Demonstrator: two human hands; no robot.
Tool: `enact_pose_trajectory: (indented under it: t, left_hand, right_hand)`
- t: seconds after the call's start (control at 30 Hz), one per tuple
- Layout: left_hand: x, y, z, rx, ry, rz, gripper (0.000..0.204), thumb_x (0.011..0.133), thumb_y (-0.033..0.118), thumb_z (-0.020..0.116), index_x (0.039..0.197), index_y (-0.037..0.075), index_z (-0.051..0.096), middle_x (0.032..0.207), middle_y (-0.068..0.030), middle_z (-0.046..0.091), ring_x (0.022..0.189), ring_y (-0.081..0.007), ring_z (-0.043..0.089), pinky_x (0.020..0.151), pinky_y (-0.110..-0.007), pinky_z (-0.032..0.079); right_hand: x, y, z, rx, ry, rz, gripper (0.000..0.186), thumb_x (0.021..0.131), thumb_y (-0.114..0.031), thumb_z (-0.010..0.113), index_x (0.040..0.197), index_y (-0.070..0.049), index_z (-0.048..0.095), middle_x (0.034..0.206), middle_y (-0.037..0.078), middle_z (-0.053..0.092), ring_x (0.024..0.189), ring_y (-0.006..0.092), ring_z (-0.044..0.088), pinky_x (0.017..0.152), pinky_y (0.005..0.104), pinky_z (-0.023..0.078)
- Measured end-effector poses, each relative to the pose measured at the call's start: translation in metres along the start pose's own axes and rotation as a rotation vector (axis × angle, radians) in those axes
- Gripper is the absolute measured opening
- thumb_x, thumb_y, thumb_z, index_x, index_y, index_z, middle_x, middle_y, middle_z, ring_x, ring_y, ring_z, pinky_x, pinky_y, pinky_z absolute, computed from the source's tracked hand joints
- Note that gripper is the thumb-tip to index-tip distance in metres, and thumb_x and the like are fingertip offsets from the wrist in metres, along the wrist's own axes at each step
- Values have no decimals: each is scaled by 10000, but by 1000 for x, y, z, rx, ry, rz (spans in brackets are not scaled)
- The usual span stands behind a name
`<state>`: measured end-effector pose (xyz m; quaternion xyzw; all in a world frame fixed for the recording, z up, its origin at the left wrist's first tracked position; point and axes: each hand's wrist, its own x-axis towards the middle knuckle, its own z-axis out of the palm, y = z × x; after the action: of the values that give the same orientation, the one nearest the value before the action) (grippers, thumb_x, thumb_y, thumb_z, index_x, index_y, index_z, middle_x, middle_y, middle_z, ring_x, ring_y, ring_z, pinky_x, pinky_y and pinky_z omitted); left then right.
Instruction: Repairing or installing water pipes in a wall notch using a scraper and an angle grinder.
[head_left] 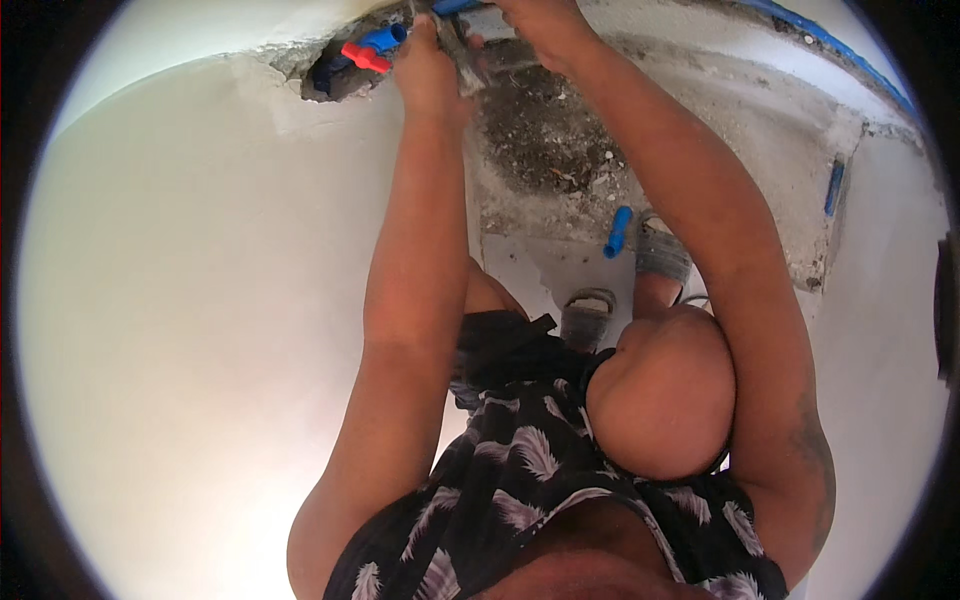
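Note:
At the top of the head view my left hand [427, 68] is closed around a worn, greyish, narrow piece [458, 52] whose kind I cannot make out. Just left of that hand, a blue pipe fitting with a valve [384, 38] and its red handle [366, 57] stick out of a broken hole in the wall. My right hand [548, 28] reaches to the upper edge, where its fingers are largely cut off. Beside it a short stretch of blue pipe [455, 5] shows at the picture's edge.
Dark rubble and dirt [550, 130] lie on the rough floor below my hands. A loose blue pipe fitting [617, 232] rests by my sandalled foot [662, 250]. Another blue piece [834, 187] lies at the right, and a long blue pipe [840, 45] curves along the far right wall.

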<state>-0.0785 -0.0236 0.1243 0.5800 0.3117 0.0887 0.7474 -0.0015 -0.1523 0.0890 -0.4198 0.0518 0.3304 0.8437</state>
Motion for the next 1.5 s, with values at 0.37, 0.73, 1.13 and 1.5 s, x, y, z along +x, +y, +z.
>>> enact_pose_trajectory:
  t: [0.37,0.73,1.13,1.5]
  left_hand:
    - [-31,-28,-17,-189,96,-62,324,999,217,658,1216,-18,603,1102,-97,669,961,-226,661,810,-400,552]
    - [-38,-15,-9,-41,14,-150,305,1004,254,668,1205,26,653,1114,-99,719,967,-245,698,794,-400,574]
    - [7,-1,-11,-211,-29,-196,298,1010,210,516,1230,28,598,1189,-153,685,1091,-333,665,959,-515,530]
    - [8,-9,2,-1034,-591,-180,427,1099,318,398,1370,34,565,1301,-188,660,1195,-374,634,1046,-533,507]
  right_hand:
    - [-17,5,2,-306,33,-40,534,908,-375,748,1280,-10,630,1040,135,701,940,235,665,735,380,536]
    - [-72,47,0,-195,-207,192,632,854,-225,757,1406,-8,538,1248,152,639,1040,279,648,894,405,532]
    - [-17,45,11,-93,-93,-29,537,912,-227,743,1400,-108,552,1395,143,547,1159,340,628,933,535,539]
    - [-56,-29,15,-1760,130,-393,560,979,-317,601,1408,36,529,1047,278,719,898,346,719,780,475,559]
